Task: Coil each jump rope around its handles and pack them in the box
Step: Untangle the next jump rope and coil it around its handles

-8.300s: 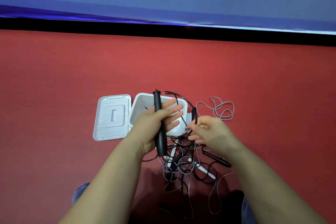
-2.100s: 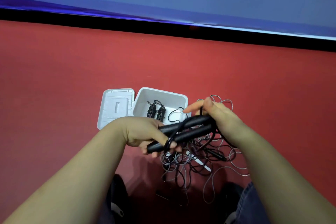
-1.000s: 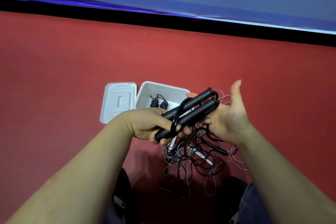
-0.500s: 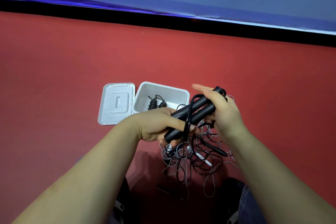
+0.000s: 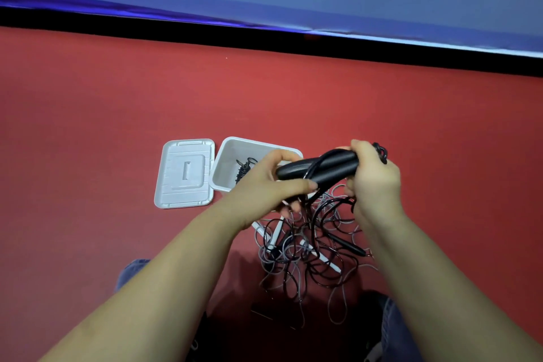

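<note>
Two hands work over a red floor: the left hand (image 5: 264, 185) and right hand (image 5: 374, 178) both grip a pair of black handles (image 5: 320, 169), one loop of black cord (image 5: 316, 167) around them. Its trailing length runs into the tangled ropes (image 5: 308, 250) below and could snag. One coiled rope (image 5: 244, 169) sits in the single white box (image 5: 223, 161), one lid (image 5: 185, 172) alongside.

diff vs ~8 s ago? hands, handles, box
Then the left hand held one black handle upright while the right hand pinched cord. Now both hands grip the pair of black handles laid together, near level, with cord looped across them. Two coiled dark items now show in the box. Lid and the tangle on the floor stay put.
</note>
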The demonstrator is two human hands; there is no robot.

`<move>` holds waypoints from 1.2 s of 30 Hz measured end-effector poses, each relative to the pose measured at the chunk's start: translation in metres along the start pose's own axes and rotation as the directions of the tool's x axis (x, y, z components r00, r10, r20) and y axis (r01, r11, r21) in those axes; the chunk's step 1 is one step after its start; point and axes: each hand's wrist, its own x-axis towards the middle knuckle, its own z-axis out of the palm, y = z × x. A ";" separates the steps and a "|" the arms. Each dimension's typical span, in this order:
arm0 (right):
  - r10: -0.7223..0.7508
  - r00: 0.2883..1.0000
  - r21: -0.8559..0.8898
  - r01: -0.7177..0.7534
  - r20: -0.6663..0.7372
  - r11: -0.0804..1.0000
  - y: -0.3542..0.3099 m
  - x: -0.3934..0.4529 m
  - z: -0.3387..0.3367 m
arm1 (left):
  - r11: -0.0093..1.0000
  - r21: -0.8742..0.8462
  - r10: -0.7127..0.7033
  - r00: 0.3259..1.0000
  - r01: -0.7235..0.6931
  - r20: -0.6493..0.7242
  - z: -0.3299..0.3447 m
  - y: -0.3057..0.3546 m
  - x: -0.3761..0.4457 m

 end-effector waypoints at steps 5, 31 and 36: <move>0.149 0.980 0.047 -0.144 -0.128 0.988 0.000 -0.005 0.003 | 0.965 0.145 0.252 0.918 -0.216 -0.307 0.025 -0.014 -0.001; 0.142 0.573 -0.475 0.488 0.807 0.732 0.038 -0.047 0.017 | 0.964 0.258 0.226 0.707 -0.063 -0.670 -0.015 -0.016 0.016; 0.032 0.488 -0.413 0.699 0.872 0.584 0.029 -0.054 0.011 | 0.938 0.336 0.197 0.666 0.086 -0.720 -0.028 -0.018 0.013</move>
